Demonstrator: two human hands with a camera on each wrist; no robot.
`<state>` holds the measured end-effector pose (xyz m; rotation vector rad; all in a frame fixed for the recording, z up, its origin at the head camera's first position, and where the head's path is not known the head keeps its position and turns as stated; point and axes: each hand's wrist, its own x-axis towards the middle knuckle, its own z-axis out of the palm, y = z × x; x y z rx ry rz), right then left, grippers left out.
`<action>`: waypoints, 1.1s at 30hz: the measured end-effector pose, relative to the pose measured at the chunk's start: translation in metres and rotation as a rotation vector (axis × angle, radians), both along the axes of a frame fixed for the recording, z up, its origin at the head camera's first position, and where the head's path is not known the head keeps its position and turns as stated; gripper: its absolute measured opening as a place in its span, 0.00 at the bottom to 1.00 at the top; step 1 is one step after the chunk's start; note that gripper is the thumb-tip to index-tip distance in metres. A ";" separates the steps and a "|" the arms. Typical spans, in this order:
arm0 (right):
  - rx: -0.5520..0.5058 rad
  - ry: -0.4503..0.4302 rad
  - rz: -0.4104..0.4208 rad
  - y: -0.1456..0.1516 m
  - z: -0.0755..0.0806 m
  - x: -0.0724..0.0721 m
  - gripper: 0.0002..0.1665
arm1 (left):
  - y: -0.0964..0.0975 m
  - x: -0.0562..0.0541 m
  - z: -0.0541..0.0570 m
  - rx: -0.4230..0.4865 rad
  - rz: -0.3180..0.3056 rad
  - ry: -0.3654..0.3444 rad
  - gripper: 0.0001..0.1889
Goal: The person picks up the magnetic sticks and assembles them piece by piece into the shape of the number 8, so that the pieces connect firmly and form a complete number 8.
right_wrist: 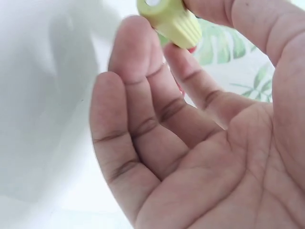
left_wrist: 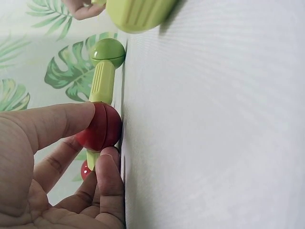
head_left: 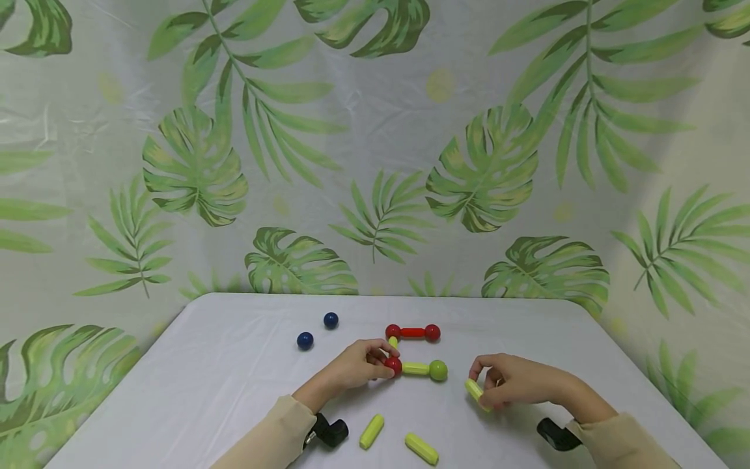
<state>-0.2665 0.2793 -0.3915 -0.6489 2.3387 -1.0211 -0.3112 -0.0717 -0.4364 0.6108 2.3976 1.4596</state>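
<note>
My left hand (head_left: 360,365) pinches a red ball (left_wrist: 102,126) at the corner of a joined piece on the table. From that ball a yellow-green rod (head_left: 416,369) runs right to a green ball (head_left: 438,370). Another yellow-green rod (head_left: 393,342), partly hidden by my fingers, leads back to a second red ball (head_left: 393,332). A red rod (head_left: 413,333) joins that one to a third red ball (head_left: 432,333). Right of the green ball, my right hand (head_left: 515,381) holds a loose yellow-green rod (right_wrist: 174,21) between thumb and fingers.
Two dark blue balls, one farther back (head_left: 331,320) and one nearer (head_left: 305,341), lie on the left of the white table (head_left: 246,365). Two loose yellow-green rods, one left (head_left: 372,432) and one right (head_left: 422,449), lie near the front. A leaf-print sheet (head_left: 375,143) hangs behind.
</note>
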 end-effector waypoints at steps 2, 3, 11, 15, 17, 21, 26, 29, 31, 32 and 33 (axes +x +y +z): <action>-0.018 0.005 -0.015 -0.001 0.001 -0.004 0.21 | 0.000 0.000 0.000 0.002 -0.002 0.002 0.14; -0.023 0.007 -0.024 -0.002 0.001 -0.005 0.21 | 0.000 0.000 0.000 0.002 -0.002 0.002 0.14; -0.070 0.025 -0.129 -0.012 0.003 -0.017 0.22 | 0.000 -0.001 0.000 0.002 -0.005 0.005 0.14; -0.082 0.060 -0.196 -0.020 0.002 -0.024 0.23 | -0.001 -0.002 0.000 0.000 -0.005 0.009 0.14; -0.086 0.077 -0.236 -0.024 0.001 -0.027 0.23 | -0.001 -0.002 0.000 -0.002 -0.005 0.009 0.14; -0.094 0.089 -0.324 -0.032 0.000 -0.032 0.24 | 0.000 -0.003 -0.001 -0.006 -0.003 0.008 0.14; -0.104 0.089 -0.403 -0.040 -0.004 -0.038 0.24 | 0.000 -0.002 0.000 -0.004 -0.002 0.008 0.14; -0.115 0.085 -0.437 -0.046 -0.010 -0.042 0.24 | 0.000 0.000 0.000 -0.003 -0.003 0.006 0.14; -0.124 0.078 -0.461 -0.050 -0.014 -0.045 0.24 | 0.000 0.000 0.000 -0.002 -0.004 0.005 0.13; -0.130 0.075 -0.471 -0.052 -0.016 -0.046 0.24 | 0.000 0.000 0.000 -0.002 -0.003 0.005 0.13; -0.133 0.072 -0.478 -0.054 -0.017 -0.047 0.24 | 0.000 0.001 0.000 -0.001 -0.002 0.005 0.14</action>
